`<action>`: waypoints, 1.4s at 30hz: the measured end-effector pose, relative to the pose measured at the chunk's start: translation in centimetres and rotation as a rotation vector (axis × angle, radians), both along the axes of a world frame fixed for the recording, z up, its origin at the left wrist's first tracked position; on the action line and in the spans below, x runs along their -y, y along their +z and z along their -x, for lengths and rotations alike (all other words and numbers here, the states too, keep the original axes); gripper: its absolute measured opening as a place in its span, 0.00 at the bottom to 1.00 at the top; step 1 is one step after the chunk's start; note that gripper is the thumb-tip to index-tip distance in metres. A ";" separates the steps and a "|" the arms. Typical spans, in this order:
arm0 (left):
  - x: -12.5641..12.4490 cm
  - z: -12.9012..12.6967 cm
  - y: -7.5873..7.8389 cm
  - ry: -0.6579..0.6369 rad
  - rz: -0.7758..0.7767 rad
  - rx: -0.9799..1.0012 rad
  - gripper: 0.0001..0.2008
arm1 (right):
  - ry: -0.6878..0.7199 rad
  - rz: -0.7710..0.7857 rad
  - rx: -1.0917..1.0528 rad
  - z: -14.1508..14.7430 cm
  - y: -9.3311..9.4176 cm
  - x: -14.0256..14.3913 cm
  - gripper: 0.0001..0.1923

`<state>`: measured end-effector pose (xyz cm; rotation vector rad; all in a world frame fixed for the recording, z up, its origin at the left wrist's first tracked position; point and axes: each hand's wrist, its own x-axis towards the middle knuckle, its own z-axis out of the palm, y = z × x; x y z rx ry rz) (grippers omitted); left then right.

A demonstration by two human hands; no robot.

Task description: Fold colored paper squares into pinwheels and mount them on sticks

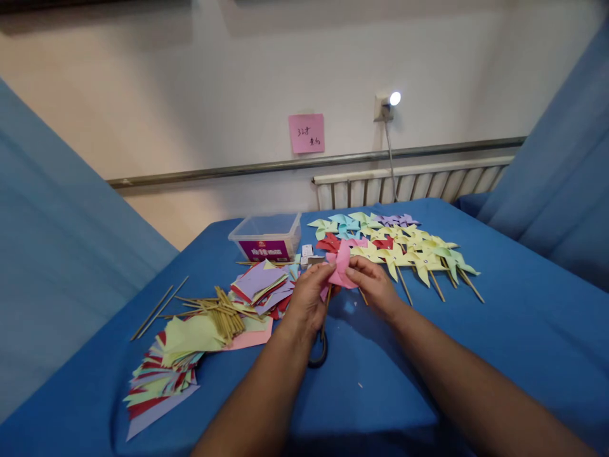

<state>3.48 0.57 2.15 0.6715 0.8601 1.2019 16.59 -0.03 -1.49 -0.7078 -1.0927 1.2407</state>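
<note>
Between both hands, above the blue table, is a pink paper pinwheel [339,265] on a thin brown stick [327,309]. My left hand [309,295] pinches the pinwheel's left side, with the stick running down beside its fingers. On the right side, my right hand [373,282] has its thumb and fingers closed on a paper blade. A black loop handle [320,355] lies below the left hand, its other end hidden. Just beyond the hands lie finished-looking pinwheels in several colours, among them a yellow one [394,256].
A clear plastic box [266,235] with a purple label stands at the back. To the left lie a bundle of sticks [228,315], stacked paper squares [261,279], fanned coloured paper [159,381] and metal rods [157,314]. A radiator [409,184] runs along the wall behind the blue-covered table [514,343].
</note>
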 end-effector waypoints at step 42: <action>-0.6 0.8 1.0 0.215 -0.192 0.027 0.14 | 0.286 0.137 0.161 3.1 -1.9 1.0 0.22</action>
